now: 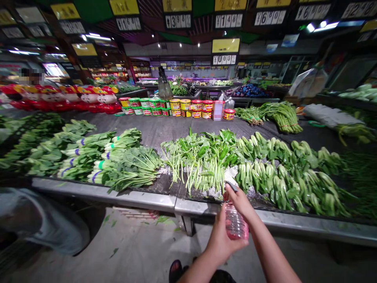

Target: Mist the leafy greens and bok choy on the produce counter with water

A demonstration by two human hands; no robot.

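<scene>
Market stall: sloped dark shelf (165,127) under hanging price signs.
Trouser leg (44,220): someone stands by the metal rim (123,196); stepping closer, they might jostle the arms.
Banded greens (85,153): bunched in rows.
Loose greens (203,157): some stems lie near the rim, where a stray knuckle could knock them off.
Left hand (221,234): curled closed around the bottle's body; too hard a squeeze could buckle its thin wall.
Pink bottle (236,224): between both hands, before the rim.
Right hand (240,201): closed about its neck, fingers partly hidden; firmness cannot be told.
Bok choy (279,177): beyond that hand.
</scene>
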